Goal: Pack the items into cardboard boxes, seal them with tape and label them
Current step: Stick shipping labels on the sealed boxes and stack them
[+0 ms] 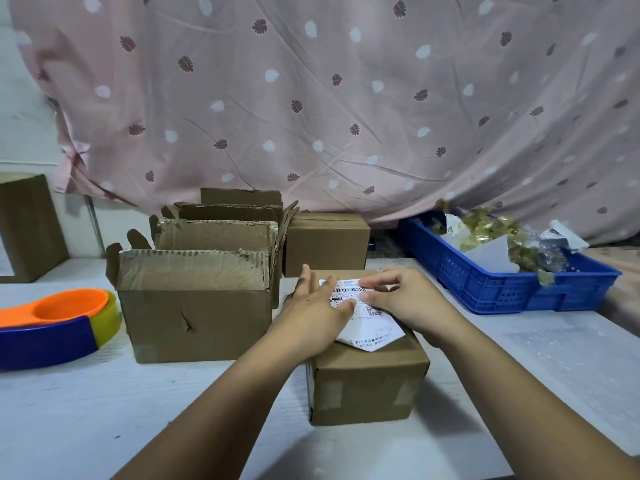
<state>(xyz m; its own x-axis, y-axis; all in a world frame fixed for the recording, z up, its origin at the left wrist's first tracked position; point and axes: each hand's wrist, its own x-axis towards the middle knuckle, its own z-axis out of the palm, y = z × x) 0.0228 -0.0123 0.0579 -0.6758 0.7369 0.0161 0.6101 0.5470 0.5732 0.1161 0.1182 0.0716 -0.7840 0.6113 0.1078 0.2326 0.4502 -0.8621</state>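
Taped box (367, 382) on table: label (377, 327) on top, near corner unstuck. Left hand (311, 317) flat, pressing label. Right hand (405, 299) fingers bent onto it; pinch or press unclear. Left of box, open boxes (194, 306) await sealing; right of it, blue crate (502, 292) holds unpacked items.

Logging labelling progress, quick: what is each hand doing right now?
Left hand: open, flat on the label.
Right hand: fingers bent on the label; grip cannot be told.

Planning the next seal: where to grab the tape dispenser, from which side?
Wrap fingers round the blue-and-orange handle of the tape dispenser, coming from above and the left. Its tape roll sits at the right end, close beside the open box, so that end is likely cramped.
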